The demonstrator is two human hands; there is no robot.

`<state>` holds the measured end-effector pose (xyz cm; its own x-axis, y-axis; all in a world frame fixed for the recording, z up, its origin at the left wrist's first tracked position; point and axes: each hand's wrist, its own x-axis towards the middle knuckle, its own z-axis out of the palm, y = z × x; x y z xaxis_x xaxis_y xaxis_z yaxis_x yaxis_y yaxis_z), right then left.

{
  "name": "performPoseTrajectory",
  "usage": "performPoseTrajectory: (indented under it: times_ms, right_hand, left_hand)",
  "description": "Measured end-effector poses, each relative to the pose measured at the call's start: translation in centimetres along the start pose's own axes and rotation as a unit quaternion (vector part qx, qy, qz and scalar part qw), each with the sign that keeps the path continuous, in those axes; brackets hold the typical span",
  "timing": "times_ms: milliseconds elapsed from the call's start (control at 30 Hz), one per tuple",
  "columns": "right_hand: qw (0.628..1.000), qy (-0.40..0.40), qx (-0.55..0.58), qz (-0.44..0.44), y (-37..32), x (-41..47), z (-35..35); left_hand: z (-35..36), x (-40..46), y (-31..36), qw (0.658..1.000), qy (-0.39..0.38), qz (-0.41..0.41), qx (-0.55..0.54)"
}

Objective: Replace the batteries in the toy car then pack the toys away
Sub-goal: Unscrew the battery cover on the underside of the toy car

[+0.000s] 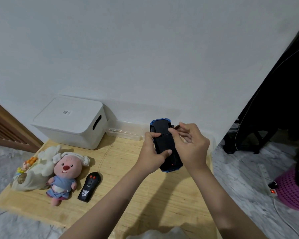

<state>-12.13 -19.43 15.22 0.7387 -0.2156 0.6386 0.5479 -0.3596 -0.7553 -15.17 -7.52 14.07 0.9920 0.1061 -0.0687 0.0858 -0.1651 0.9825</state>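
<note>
The toy car [166,145] is held upside down in the air above the far right part of the mat [121,183], its black underside turned up. The battery step is judged to be in hand, the cover apparently not yet off. The car is gripped along its left side by the left hand [151,152], fingers curled round it. The underside is pressed by the thumb of the right hand [191,144], its other fingers loosely spread. A small dark tip is glimpsed past those fingers; what it is cannot be told. Next, the cover must be worked loose.
</note>
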Motion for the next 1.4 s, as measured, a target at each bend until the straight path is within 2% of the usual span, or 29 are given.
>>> performPoseTrajectory:
  times_ms: [133,267,367,533,733,1000,1267,1400]
  right_hand:
    - [0.999,0.040,0.017,-0.004,0.0,0.0,0.4]
    - [0.994,0.023,0.094,0.046,0.0,0.2,0.3]
    - [0.997,0.009,0.068,0.021,-0.2,0.1,0.2]
    - [0.997,0.065,0.036,0.036,-0.3,0.1,0.1]
    - [0.987,0.026,0.113,0.114,-1.2,0.1,-0.2]
    - [0.989,0.028,0.119,0.082,-1.7,0.1,0.0]
    - [0.983,-0.008,0.144,0.113,-1.8,-0.3,-0.1]
    - [0.991,0.008,0.119,0.065,-1.7,-0.2,-0.1]
  left_hand:
    - [0.3,-0.2,0.1,1.000,0.001,0.001,0.001]
    - [0.2,-0.2,0.1,1.000,-0.001,0.003,0.005]
    - [0.2,-0.4,0.3,1.000,-0.004,0.000,-0.004]
    - [0.1,-0.4,0.2,1.000,0.009,-0.013,-0.012]
    - [-0.3,-0.3,0.3,1.000,0.020,-0.018,-0.011]
    - [-0.4,-0.7,0.7,1.000,0.018,-0.002,-0.010]
    - [-0.7,-1.1,0.7,1.000,0.019,-0.002,-0.007]
    - [-0.8,-1.0,0.8,1.000,0.021,-0.007,-0.011]
